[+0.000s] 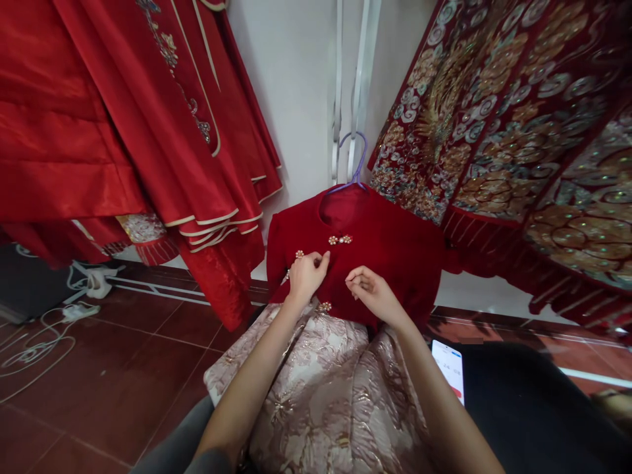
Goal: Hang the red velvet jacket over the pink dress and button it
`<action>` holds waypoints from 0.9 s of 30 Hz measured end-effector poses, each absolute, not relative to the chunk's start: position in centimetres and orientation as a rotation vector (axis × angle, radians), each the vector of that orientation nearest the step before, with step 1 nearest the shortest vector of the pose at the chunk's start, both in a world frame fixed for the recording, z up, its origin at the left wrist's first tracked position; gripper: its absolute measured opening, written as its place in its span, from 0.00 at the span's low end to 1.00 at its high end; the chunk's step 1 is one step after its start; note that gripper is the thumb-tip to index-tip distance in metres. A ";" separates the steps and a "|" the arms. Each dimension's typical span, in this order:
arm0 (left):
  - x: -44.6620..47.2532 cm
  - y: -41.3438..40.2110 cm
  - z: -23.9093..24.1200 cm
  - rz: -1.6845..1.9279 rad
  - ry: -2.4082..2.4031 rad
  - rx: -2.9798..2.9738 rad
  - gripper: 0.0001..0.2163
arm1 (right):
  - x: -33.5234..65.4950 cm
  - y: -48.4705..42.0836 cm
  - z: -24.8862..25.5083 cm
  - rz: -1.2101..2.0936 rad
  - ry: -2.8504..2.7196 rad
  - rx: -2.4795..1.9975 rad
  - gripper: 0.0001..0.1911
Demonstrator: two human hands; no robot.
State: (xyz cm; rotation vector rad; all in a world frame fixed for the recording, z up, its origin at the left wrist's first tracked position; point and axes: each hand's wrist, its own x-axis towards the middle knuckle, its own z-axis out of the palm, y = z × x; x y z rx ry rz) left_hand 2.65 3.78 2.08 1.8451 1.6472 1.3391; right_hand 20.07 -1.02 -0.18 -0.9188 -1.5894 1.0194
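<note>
A dark red velvet jacket [395, 243] hangs on a purple hanger [362, 158] in front of me. Across its chest, below the round neckline, sits a beaded flower fastener [340, 240]. A second beaded piece [324, 307] shows lower down, by the hem. My left hand [307, 275] is closed against the jacket front, with a small beaded flower [299, 254] just beside its knuckles. To its right, my right hand [371, 291] is held over the velvet, fingertips pinched together. Whatever lies between the fingers of either hand is too small or hidden to make out.
Pale brocade fabric [316, 401] covers my lap. A lit phone [448, 372] lies on a dark surface at right. Red garments [197, 131] hang at left, an embroidered one [494, 131] at right. White cables [44, 349] lie on the tiled floor [123, 375].
</note>
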 end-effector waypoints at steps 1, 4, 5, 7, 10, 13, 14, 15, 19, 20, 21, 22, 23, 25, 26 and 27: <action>2.9 3.7 2.5 1.333 1.707 2.004 0.13 | 20.3 -1.0 -0.2 1.013 -1.583 -0.922 0.09; 4.0 3.6 3.8 1.389 1.648 2.403 0.10 | 20.7 -0.8 -0.2 1.001 -1.564 -0.926 0.10; 4.3 3.7 4.1 1.389 1.598 2.515 0.12 | 20.8 -0.8 -0.2 1.000 -1.561 -0.925 0.10; 4.6 4.3 4.6 1.359 1.540 2.666 0.12 | 21.0 -0.8 -0.1 0.998 -1.556 -0.925 0.10; 4.6 5.3 5.3 1.325 1.531 2.762 0.10 | 21.2 -0.8 0.1 0.990 -1.553 -0.928 0.10; 4.0 6.0 6.2 1.290 1.433 2.884 0.06 | 21.4 -0.8 0.1 0.984 -1.551 -0.928 0.10; 3.8 6.1 6.5 1.268 1.369 2.938 0.05 | 21.4 -0.7 0.1 0.983 -1.552 -0.926 0.10; 3.7 6.2 6.8 1.241 1.303 2.995 0.05 | 21.5 -0.7 0.1 0.981 -1.554 -0.925 0.10; 3.3 6.7 7.6 1.101 1.149 3.227 0.10 | 21.5 -0.7 -0.2 0.935 -1.568 -0.943 0.09; 3.3 6.8 7.7 1.071 1.129 3.268 0.11 | 21.4 -0.8 -0.1 0.900 -1.560 -0.965 0.09; 3.3 6.8 7.7 1.056 1.119 3.284 0.12 | 21.2 -0.9 0.0 0.844 -1.541 -1.002 0.09; 3.4 6.9 7.6 1.060 1.123 3.271 0.13 | 21.0 -1.0 0.2 0.755 -1.507 -1.051 0.10; 3.5 6.9 7.5 1.083 1.148 3.231 0.12 | 20.7 -1.0 0.6 0.631 -1.460 -1.111 0.10; 3.8 6.8 7.2 1.160 1.264 3.107 0.12 | 19.8 -1.0 1.8 0.310 -1.353 -1.234 0.13; 3.9 6.7 7.1 1.193 1.348 3.044 0.12 | 19.3 -0.9 2.5 0.149 -1.324 -1.280 0.16; 4.0 6.5 6.9 1.215 1.447 2.988 0.14 | 18.7 -0.7 3.3 0.010 -1.330 -1.313 0.18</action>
